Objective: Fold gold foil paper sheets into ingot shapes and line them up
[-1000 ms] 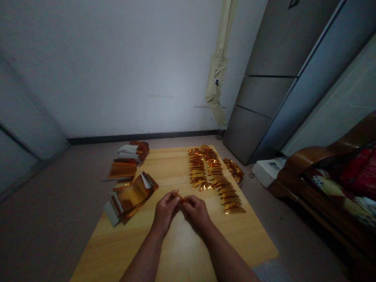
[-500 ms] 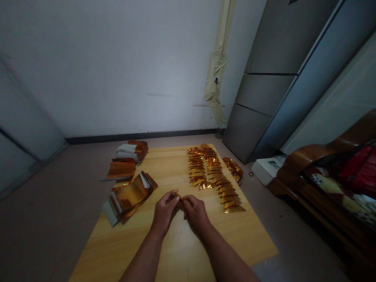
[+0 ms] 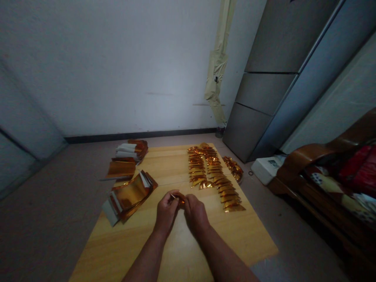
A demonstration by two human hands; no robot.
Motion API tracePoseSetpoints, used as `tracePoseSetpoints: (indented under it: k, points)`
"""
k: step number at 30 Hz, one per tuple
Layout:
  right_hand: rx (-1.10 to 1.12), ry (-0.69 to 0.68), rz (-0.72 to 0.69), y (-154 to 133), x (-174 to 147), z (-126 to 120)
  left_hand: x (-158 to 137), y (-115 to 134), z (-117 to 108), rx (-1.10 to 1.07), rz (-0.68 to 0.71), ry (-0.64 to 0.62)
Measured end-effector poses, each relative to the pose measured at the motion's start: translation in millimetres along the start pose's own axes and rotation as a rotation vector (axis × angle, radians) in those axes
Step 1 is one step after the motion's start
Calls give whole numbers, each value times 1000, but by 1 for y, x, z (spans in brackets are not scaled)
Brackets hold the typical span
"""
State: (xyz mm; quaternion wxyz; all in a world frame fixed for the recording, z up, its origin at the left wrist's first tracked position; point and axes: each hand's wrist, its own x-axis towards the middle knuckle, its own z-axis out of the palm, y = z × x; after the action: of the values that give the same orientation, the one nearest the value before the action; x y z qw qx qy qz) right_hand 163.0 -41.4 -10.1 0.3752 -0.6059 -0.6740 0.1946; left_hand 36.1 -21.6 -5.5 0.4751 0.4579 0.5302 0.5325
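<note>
Between my two hands is a small piece of shiny gold foil paper [image 3: 181, 198], partly hidden by the fingers. My left hand [image 3: 167, 209] pinches its left side, and my right hand [image 3: 195, 211] grips its right side. Both hands are just above the wooden table [image 3: 141, 243]. To their left lies a fanned stack of gold foil sheets [image 3: 132, 194] with pale backs. On the right, folded gold foil pieces [image 3: 196, 168] overlap in rows, one row running down toward the table's right edge [image 3: 230, 196].
More foil sheets [image 3: 122, 169] lie at the table's far left corner, some past the edge. A heap of folded foil [image 3: 234, 169] sits beyond the right edge. A grey refrigerator [image 3: 261, 90], a white box [image 3: 266, 170] and a wooden seat [image 3: 296, 168] stand at the right.
The foil between my hands shows a broader, brighter face than before. My right hand has turned slightly, its fingers closer to the left hand. The stacks and rows are unchanged.
</note>
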Motion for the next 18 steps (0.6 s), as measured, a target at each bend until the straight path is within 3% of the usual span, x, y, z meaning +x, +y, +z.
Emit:
tracePoseSetpoints:
  k: [3,7,13,18]
  points:
    - [-117,1,-52,3,-2,5,-2,1,4,5,21,39]
    - [-103,29,-109,1,-3,4,-5,1,6,5,-10,72]
    - [58,94,-36,-5,-1,-1,-4,-2,4,178,89,136]
    - [48,94,-18,-4,1,0,-6,2,4,263,110,148]
